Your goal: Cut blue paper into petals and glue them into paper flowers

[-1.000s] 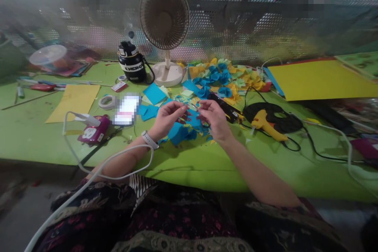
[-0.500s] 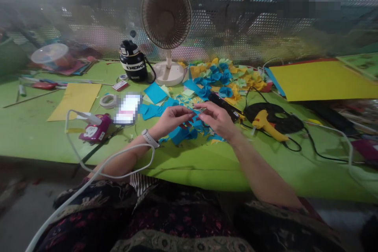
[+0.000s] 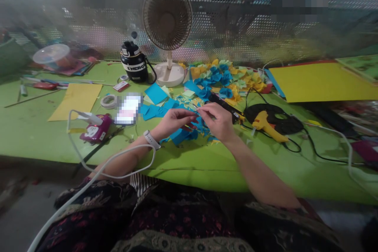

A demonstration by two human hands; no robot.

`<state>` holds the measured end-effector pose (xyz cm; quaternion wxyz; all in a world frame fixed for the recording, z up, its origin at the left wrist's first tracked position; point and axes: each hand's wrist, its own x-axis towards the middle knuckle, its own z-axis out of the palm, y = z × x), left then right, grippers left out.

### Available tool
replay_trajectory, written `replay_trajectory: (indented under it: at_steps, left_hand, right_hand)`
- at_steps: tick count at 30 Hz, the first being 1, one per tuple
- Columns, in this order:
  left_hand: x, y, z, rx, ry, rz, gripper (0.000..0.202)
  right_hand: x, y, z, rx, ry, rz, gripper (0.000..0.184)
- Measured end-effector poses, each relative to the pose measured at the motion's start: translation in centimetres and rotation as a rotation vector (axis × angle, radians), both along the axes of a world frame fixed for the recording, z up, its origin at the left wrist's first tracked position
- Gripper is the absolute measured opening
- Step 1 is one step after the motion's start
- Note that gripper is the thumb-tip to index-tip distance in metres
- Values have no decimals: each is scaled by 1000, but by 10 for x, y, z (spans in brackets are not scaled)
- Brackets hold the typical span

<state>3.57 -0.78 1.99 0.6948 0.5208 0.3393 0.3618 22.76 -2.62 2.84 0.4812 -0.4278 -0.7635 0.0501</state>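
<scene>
Right grip pinching one slim piece; left grip pinched, hold unclear; one glue gun at right.

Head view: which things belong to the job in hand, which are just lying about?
Likely in the job:
blue paper pieces near left hand and right hand
crumpled paper pile beyond them
yellow glue gun, perhaps; neither hand touches it

Likely just lying about:
fan
black bottle
purple adapter

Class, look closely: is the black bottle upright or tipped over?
Upright: the black bottle stands on the green table, its cap uppermost.
</scene>
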Motion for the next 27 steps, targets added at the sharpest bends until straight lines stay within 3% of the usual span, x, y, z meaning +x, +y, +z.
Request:
replay_trajectory:
  at_steps: [11,16,20,23,27]
  left_hand:
    - [0,2,3,-67,-1,-11,35]
    - [-2,6,2,-62,-37,44,31]
    - [-4,12,1,-90,-76,99,32]
    - [-5,16,1,-98,-73,105,32]
    - [-5,17,0,-102,-71,86,28]
  right_hand:
    - [6,4,3,-21,-11,-115,25]
    - [31,13,11,-201,42,-217,26]
    - [61,21,15,-548,-353,-288,12]
    - [72,22,13,-669,-596,-341,9]
    - [70,22,8,-758,-670,-334,22]
